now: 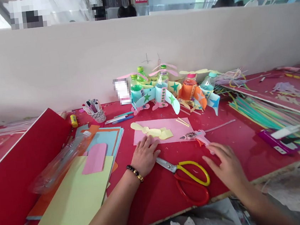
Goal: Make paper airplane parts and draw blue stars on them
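- The left hand, palm down at the centre of the frame, grips nothing; its fingers are slightly spread, their tips over the lower edge of a flat pink paper sheet.
- Pale yellow paper cutouts lie on that sheet, just beyond the fingertips.
- The right hand, right of centre, has thumb and fingers apart beside the handle of a pink glue gun; whether a fingertip touches it, I cannot tell. The nozzle points left over the sheet.
- Large metal scissors with one yellow and one red handle lie between the hands, lower centre.
- A white, dark-patterned cup, left of centre, holds upright pens and markers.
- Transparent capped plastic bottles, wrapped in coloured paper, stand in the upper centre; their contents are unclear.
- A clear plastic wrapper lies over coloured paper sheets at left; its contents are unclear.
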A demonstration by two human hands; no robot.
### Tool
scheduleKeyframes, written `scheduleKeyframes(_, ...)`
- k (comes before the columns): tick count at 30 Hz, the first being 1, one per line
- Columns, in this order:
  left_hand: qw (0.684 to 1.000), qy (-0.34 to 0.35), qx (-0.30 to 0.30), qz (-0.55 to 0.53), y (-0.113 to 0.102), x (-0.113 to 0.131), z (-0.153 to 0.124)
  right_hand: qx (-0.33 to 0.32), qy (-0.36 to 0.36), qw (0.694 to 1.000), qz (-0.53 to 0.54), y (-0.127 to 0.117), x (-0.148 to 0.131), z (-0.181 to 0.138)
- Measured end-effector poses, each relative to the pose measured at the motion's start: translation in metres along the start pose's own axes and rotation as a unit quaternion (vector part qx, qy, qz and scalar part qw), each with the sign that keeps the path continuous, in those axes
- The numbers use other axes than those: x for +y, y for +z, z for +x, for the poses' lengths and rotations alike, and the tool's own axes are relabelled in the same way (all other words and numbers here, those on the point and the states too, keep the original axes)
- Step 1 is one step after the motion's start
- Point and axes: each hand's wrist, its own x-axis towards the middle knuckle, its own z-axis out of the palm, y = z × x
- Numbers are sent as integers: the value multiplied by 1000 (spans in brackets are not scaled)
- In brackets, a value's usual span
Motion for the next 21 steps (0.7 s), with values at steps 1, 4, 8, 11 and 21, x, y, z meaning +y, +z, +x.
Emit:
scheduleKeyframes(1,1000,1,-1,-2,1,-1,-1,-9,22,999,-36,2,9,4)
scheduleKeyframes(4,1000,4,-5,-4,1,-4,-2,-56,49,994,-86,13,31,12)
scheduleKeyframes(8,1000,4,-6,-13,-1,-7,-4,-60,71,990,-103,20,47,16)
scheduleKeyframes(11,1000,-1,-12,-25,-4,-11,-6,-44,72,989,-119,19,56,18)
scheduleKeyframes(21,999,-6,-13,-41,-9,-13,-10,-35,85,984,-153,25,73,20)
